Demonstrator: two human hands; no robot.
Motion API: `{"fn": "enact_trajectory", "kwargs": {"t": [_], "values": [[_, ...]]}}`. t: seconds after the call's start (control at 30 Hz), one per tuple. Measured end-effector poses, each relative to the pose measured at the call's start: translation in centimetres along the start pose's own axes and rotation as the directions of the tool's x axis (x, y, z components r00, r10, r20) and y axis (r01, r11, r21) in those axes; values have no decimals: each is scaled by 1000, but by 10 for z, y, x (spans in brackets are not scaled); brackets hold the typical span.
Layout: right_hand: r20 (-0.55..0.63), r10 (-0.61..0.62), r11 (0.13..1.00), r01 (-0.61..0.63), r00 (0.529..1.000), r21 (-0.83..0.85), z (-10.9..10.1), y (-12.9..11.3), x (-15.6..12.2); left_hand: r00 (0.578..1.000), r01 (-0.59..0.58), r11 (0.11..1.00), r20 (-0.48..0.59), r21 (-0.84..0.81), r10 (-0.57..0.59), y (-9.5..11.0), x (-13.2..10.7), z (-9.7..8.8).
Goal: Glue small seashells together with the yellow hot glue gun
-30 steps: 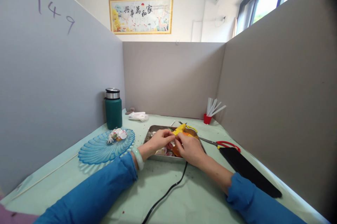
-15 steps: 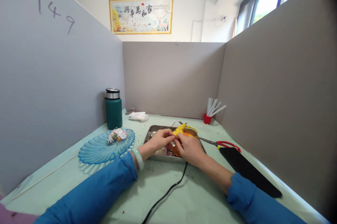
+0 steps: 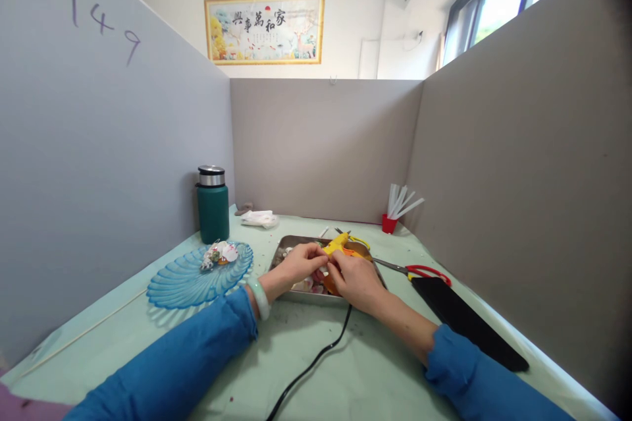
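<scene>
Both hands meet above a metal tray point(image 3: 320, 300) that holds shells and other small pieces. My left hand point(image 3: 302, 261), with a pale green bangle on its wrist, is closed, its thumb and fingers pinched together. Beside it, my right hand point(image 3: 359, 279) is pinched as well, fingertips close to the left ones. Whatever lies between the fingertips is too small and hidden to name. Just behind the hands a yellow and orange glue gun point(image 3: 338, 243) rests on the tray, partly covered by them. A black cord point(image 3: 316, 358) runs from the tray toward me.
At left, a blue shell-shaped plate point(image 3: 185, 282) carries a small cluster of shells point(image 3: 220, 254); a green bottle point(image 3: 212, 210) stands behind it. To the right lie red-handled scissors point(image 3: 427, 271) and a black flat strip point(image 3: 469, 322). A red cup point(image 3: 389, 224) holds white glue sticks. Grey partitions surround the table.
</scene>
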State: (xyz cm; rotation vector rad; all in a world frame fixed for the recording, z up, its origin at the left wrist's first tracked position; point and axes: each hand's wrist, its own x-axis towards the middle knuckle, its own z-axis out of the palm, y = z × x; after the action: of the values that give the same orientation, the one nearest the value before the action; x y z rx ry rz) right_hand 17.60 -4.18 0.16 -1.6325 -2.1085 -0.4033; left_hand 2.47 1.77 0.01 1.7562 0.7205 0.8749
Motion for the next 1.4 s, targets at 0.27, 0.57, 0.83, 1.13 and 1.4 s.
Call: {"fn": "enact_trajectory", "kwargs": {"t": [0.27, 0.57, 0.83, 1.13, 1.4], "values": [[10, 2, 1000, -2, 1000, -5, 0, 0, 0, 1000, 0, 1000, 23, 9, 0, -1, 0, 0], [23, 16, 1000, -15, 1000, -2, -2, -1, 0, 1000, 4, 1000, 20, 29, -5, 0, 0, 0], [40, 19, 1000, -19, 999, -8, -2, -1, 0, 1000, 11, 1000, 28, 13, -11, 1, -1, 0], [50, 21, 1000, -21, 999, -10, -1, 0, 0, 999, -2, 999, 53, 33, 1, 2, -1, 0], [41, 6, 1000, -6, 999, -19, -1, 0, 0, 998, -2, 998, 59, 57, -1, 0, -1, -1]]}}
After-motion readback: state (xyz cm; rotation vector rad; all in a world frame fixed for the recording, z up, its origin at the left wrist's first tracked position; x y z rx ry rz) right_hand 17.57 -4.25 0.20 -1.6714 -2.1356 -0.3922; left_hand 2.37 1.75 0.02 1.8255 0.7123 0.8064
